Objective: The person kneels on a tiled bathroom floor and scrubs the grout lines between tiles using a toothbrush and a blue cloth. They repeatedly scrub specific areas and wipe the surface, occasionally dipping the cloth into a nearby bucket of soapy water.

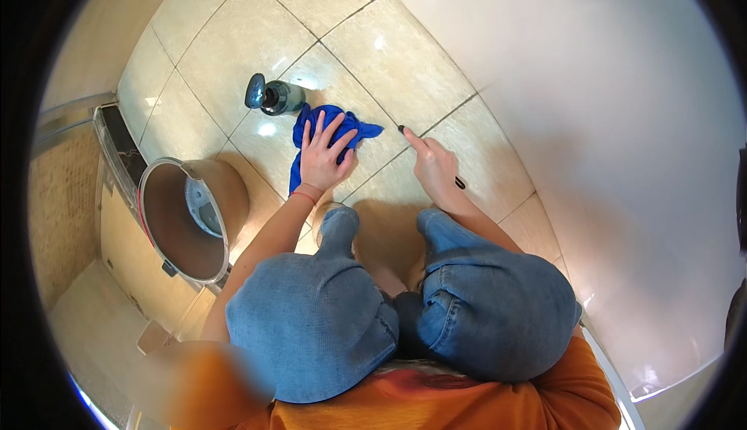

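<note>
Lap: orange fabric shirt (482, 403) below two bent knees in blue denim jeans (311, 317).
Bucket: deep, round, grey-brown bucket (236, 196) at the left, mouth facing the camera.
Right hand: the right hand (436, 167) has its fingers curled round a slim black stick-like tool (461, 184); tip contact is unclear.
Left hand: the left hand (327, 155) has its fingers spread flat, pressing rather than gripping.
Cloth: crumpled bright blue fabric cloth (364, 129) beneath that palm, on glossy beige floor tiles (257, 25).
Cloth handling: folding it into a flat pad would probably spread pressure more evenly.
Bottle: dark blue-green bottle with shiny top (288, 98), just beyond; best kept clear of strokes.
</note>
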Demonstrator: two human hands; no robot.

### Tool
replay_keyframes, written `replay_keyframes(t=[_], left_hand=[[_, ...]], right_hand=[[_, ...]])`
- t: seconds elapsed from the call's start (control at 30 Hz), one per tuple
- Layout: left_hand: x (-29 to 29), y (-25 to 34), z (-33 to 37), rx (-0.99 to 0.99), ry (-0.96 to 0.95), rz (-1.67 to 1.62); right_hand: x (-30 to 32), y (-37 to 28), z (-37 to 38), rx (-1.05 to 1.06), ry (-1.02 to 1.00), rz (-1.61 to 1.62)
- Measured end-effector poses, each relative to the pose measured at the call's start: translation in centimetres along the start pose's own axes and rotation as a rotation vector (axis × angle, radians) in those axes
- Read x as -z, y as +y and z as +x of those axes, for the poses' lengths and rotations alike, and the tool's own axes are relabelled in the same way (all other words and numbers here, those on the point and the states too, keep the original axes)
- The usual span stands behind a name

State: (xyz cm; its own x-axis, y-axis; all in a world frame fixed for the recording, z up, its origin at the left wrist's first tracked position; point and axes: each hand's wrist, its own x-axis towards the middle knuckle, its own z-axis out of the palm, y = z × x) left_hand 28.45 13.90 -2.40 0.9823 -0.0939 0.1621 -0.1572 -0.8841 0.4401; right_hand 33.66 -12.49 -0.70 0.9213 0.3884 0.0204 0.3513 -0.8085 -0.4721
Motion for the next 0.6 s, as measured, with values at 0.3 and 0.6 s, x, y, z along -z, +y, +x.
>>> replay_keyframes(t=[0.3, 0.6], left_hand=[[0.1, 0.4, 0.5, -0.004, -0.005, 0.009], [-0.4, 0.5, 0.7, -0.020, 0.005, -0.006]], right_hand=[[-0.5, 1.1, -1.6, 0.010, 0.066, 0.016], [0.0, 5.0, -2.5, -0.060, 0.030, -0.112]])
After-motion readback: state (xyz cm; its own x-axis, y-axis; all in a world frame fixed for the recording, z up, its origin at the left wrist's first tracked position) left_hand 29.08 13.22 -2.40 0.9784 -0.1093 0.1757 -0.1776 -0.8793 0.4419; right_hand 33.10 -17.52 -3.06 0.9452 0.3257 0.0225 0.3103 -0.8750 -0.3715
